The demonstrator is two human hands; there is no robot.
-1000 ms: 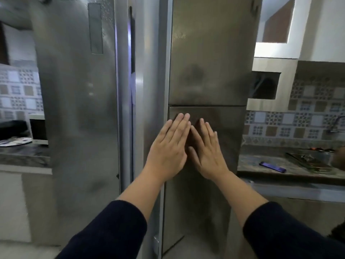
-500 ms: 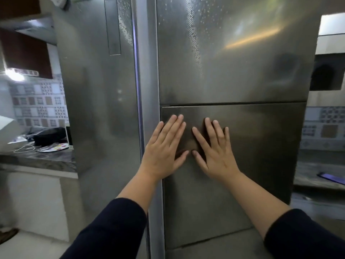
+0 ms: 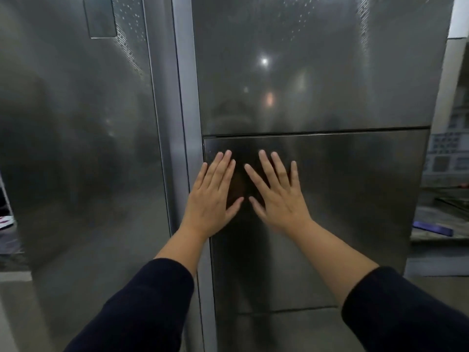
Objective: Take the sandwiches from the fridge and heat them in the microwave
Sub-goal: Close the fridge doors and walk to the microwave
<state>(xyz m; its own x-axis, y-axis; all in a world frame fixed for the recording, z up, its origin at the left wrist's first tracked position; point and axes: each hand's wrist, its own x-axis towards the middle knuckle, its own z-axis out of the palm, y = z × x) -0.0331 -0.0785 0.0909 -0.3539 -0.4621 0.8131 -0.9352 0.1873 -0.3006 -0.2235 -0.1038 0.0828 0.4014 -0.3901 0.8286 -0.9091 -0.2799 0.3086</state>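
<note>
Both hands still press fridge door.

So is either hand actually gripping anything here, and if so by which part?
Nothing is held. The left hand and right hand lie flat, fingers straight, against the fridge's lower door panel, side by side near its upper left corner.

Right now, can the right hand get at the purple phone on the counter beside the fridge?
Probably yes. The right hand lies flat on the lower fridge door and holds nothing. The purple phone lies on the counter to the right, past the door's edge, with nothing visible between them.
</note>
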